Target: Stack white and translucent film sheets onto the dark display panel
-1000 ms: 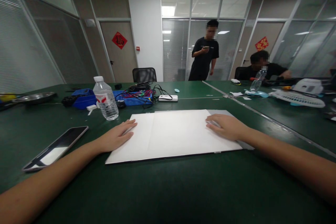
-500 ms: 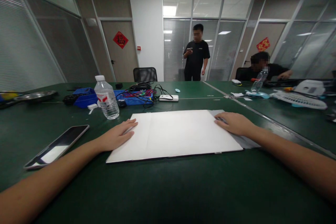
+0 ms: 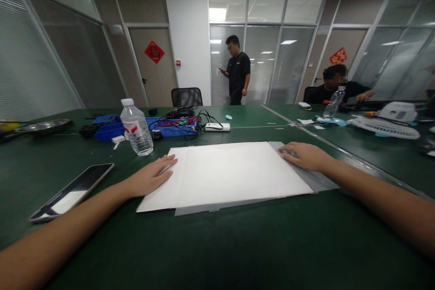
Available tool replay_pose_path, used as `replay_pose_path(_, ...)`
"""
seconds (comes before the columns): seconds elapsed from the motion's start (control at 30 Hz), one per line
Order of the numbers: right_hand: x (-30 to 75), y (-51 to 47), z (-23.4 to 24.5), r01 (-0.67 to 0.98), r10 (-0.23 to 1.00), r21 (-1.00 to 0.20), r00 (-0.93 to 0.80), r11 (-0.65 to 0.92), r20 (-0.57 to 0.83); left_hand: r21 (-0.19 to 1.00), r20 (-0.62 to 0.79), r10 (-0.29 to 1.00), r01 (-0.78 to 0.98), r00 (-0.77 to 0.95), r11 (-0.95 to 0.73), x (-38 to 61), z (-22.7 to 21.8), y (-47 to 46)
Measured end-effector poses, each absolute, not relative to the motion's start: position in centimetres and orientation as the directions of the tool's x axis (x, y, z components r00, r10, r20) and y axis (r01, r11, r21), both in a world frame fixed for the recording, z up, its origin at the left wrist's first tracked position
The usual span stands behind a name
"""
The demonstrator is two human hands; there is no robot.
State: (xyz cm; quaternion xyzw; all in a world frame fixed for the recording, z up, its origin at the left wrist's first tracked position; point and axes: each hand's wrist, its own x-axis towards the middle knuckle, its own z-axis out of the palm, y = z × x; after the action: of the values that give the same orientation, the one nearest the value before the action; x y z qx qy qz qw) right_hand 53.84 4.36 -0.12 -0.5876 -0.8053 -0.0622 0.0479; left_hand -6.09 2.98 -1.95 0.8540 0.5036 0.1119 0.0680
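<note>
A flat white board or folded card [image 3: 231, 172] lies in front of me on the green table. A translucent grey sheet [image 3: 317, 182] sticks out from under its right side and along its front edge. My left hand [image 3: 149, 176] rests on the board's left edge, fingers stretched out and thumb apart. On the right, my right hand [image 3: 306, 156] lies over the board's right edge and the grey sheet, its fingers extended and slightly bent. What is under the right fingertips is partly hidden.
A phone [image 3: 73, 192] lies beside my left forearm. Beyond the board stand a water bottle [image 3: 137, 129], blue trays with cables [image 3: 176, 124] and a white box-shaped device [image 3: 217, 127]. One person [image 3: 239, 72] stands behind the table; another [image 3: 340, 90] sits at the right.
More of the grey sheet now shows along the board's front edge. Both hands stay nearly in place. The standing person has moved left and turned sideways.
</note>
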Motion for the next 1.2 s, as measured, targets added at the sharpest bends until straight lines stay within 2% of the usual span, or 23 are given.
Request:
replay_pose_path(0.17,53.9,4.5,-0.6,0.938,0.925,0.044,-0.348,0.345,0.153,0.228,0.119,0.879,0.849,0.461,-0.476,-6.0,-1.7,2.7)
replay_pose_path(0.5,50.6,2.8,-0.6,0.938,0.909,0.076,-0.346,0.338,0.232,0.233,0.119,0.872,0.840,0.475,-0.490,-6.0,-2.1,3.0)
replay_pose_path(0.7,49.9,2.2,-0.4,0.939,0.910,0.093,-0.343,0.331,0.233,0.231,0.129,0.865,0.834,0.485,-0.502,-6.1,-2.2,3.1)
replay_pose_path(1.0,49.4,1.9,-0.1,0.935,0.897,0.022,-0.347,0.355,0.274,0.205,0.114,0.854,0.830,0.507,-0.520,-6.4,-2.2,3.4)
replay_pose_path(1.2,49.7,2.2,-0.3,0.863,0.840,-0.039,-0.478,0.503,0.258,0.208,0.134,0.863,0.838,0.487,-0.505,-6.4,-2.1,3.2)
